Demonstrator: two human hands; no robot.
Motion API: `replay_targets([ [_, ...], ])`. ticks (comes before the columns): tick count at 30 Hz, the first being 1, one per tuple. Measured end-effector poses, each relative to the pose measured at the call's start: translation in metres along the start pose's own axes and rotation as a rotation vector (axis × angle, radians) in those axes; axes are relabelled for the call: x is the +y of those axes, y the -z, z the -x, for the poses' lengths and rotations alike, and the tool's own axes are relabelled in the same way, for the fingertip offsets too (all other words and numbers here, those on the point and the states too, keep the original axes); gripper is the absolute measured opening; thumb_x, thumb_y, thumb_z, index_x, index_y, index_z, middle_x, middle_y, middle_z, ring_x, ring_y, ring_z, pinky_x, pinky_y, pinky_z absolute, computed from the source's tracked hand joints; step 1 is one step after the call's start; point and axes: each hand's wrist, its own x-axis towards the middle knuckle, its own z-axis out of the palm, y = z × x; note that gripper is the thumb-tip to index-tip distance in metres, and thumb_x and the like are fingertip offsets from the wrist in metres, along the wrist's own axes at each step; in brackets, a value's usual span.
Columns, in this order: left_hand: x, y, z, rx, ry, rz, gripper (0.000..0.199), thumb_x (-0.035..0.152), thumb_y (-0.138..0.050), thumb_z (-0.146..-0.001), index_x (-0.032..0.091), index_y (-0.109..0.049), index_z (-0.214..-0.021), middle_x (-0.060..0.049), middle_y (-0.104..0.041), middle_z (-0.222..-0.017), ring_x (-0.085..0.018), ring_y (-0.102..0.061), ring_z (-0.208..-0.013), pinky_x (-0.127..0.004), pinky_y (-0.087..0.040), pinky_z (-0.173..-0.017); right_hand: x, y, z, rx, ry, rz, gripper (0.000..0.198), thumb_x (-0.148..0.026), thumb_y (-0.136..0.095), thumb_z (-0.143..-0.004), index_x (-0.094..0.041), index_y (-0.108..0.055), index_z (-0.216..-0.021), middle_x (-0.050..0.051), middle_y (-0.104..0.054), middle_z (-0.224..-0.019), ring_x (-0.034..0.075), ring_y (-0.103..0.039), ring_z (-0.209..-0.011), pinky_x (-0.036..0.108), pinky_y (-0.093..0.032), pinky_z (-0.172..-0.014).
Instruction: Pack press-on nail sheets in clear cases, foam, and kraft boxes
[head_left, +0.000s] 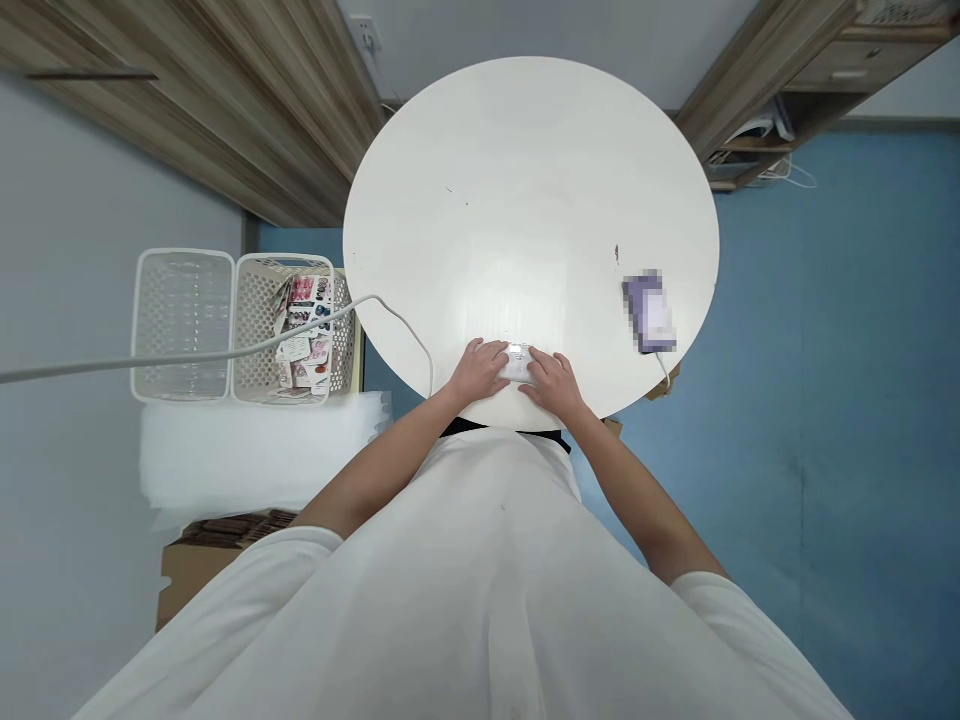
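Observation:
A small, flat, whitish packet point(517, 364) with a glossy top lies at the near edge of the round white table point(525, 130). Its exact kind is too small to make out. My left hand point(480, 370) grips its left end, fingers bent over the side. At the right end, my right hand point(553, 380) holds it with thumb and fingers. Part of the packet is hidden under the fingertips of both hands.
To the right on the table is a blurred purple phone-like object point(651, 312) with a white cable point(663, 372). White plastic baskets point(234, 300), one filled with printed cards point(304, 335), stand left. A grey cable point(247, 350) crosses them. Below are white wrapping point(247, 455) and cardboard boxes point(195, 580).

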Motion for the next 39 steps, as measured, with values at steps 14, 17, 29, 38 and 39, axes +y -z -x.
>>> replay_targets([
  [14,-0.004,0.035,-0.012,-0.105,0.113,0.242,0.033,0.042,-0.037,-0.084,0.019,-0.057,-0.098,-0.004,-0.065,-0.083,-0.020,-0.059,-0.078,-0.041,-0.035,-0.091,-0.009,0.039,-0.024,-0.109,-0.113,-0.179,0.027,-0.036,-0.033,-0.090,-0.019,-0.052,-0.101,0.005,-0.064,-0.080,0.021,-0.057,-0.075,0.038,-0.038,-0.084],
  [17,-0.013,0.039,-0.019,-0.063,0.198,0.285,0.039,0.047,-0.037,-0.084,0.020,-0.061,-0.097,-0.007,-0.062,-0.105,-0.024,-0.056,-0.098,-0.040,-0.038,-0.089,0.000,0.045,-0.038,-0.110,-0.180,-0.240,0.032,-0.041,-0.032,-0.091,-0.020,-0.055,-0.098,0.006,-0.064,-0.091,0.021,-0.057,-0.084,0.035,-0.040,-0.080],
  [29,-0.050,0.033,-0.030,-0.124,0.480,0.677,0.030,0.038,-0.054,-0.074,0.019,-0.062,-0.097,-0.003,-0.066,-0.095,-0.019,-0.059,-0.084,-0.029,-0.046,-0.069,0.027,0.048,-0.068,-0.213,-0.393,-0.638,0.025,-0.037,-0.047,-0.083,-0.022,-0.058,-0.100,0.003,-0.065,-0.102,0.018,-0.058,-0.084,0.029,-0.046,-0.068],
  [38,-0.062,0.035,-0.022,-0.262,0.712,0.641,0.024,0.041,-0.049,-0.074,0.019,-0.056,-0.066,-0.001,-0.056,-0.064,-0.016,-0.054,-0.060,-0.028,-0.038,-0.052,0.036,0.042,-0.077,-0.144,-0.598,-0.593,0.018,-0.036,-0.046,-0.079,-0.022,-0.058,-0.080,0.003,-0.065,-0.086,0.018,-0.057,-0.076,0.030,-0.045,-0.065],
  [39,-0.061,0.035,-0.022,-0.271,0.723,0.606,0.025,0.041,-0.049,-0.074,0.019,-0.056,-0.065,-0.001,-0.055,-0.063,-0.017,-0.054,-0.060,-0.028,-0.037,-0.052,0.036,0.040,-0.077,-0.124,-0.612,-0.568,0.018,-0.036,-0.047,-0.079,-0.022,-0.058,-0.080,0.003,-0.065,-0.085,0.018,-0.057,-0.075,0.030,-0.045,-0.064],
])
